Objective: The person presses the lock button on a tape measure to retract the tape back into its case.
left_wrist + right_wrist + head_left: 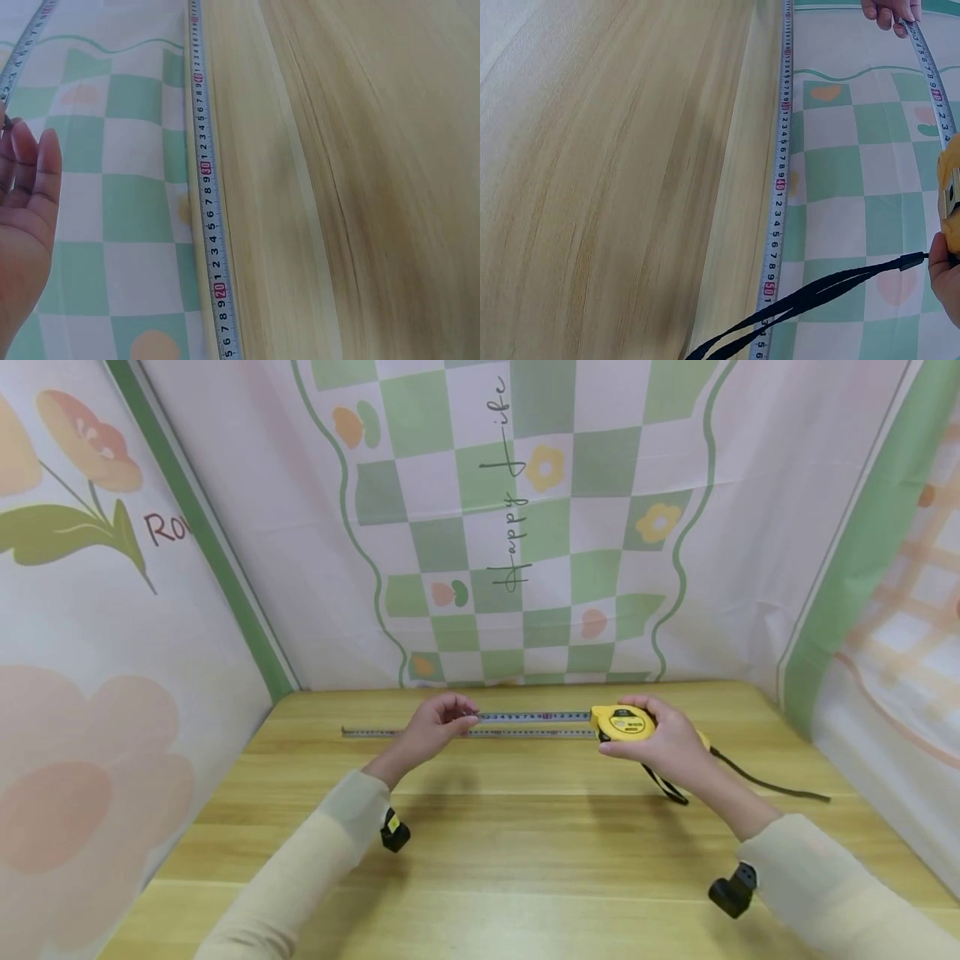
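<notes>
My right hand (667, 739) grips a yellow tape measure (628, 724), which also shows at the right edge of the right wrist view. A black wrist strap (810, 294) hangs from its case. The blade (525, 717) is drawn out to the left, and my left hand (442, 718) pinches its end between thumb and fingers. This blade is raised above the table. Below it a second measuring tape (420, 733) lies straight along the far part of the table, numbers up, as the left wrist view shows closely. Its right part is hidden behind the yellow case and my hand.
The wooden tabletop (510, 860) extends towards me. Past my right hand, a small yellow piece (703, 740) and a dark cord (772, 789) lie on it. A checked green-and-white cloth (517, 527) hangs behind, with printed cloths at both sides.
</notes>
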